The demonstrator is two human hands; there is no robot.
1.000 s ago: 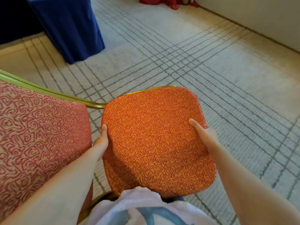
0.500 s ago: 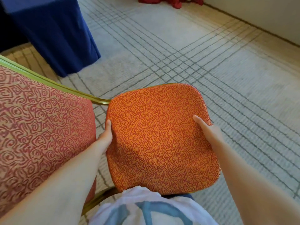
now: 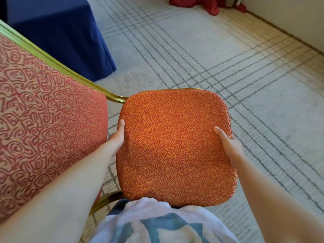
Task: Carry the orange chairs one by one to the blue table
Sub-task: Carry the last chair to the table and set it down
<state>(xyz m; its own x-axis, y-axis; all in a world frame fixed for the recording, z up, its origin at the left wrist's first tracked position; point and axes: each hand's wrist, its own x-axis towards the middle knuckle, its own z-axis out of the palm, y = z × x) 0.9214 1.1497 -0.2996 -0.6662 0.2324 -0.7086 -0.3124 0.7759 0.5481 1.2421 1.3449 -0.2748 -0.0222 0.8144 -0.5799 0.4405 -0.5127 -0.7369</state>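
You held the orange chair [image 3: 175,146] by its seat, left grip [image 3: 116,139] and right grip [image 3: 228,146] clasping opposite edges. The blue bench [image 3: 61,32] stood ahead on your left.

The chair seat [image 3: 175,146] lies before the person, the left hand [image 3: 116,138] on its left edge, the right hand [image 3: 228,146] on its right, its backrest [image 3: 43,120] to the left. Beyond the backrest stands the draped table [image 3: 57,32]; a cloth heap [image 3: 210,6] lies on the carpet [image 3: 228,58] far ahead.

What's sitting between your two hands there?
The orange chair seat: the left hand grips one side edge, the right hand the other, as the head view shows.
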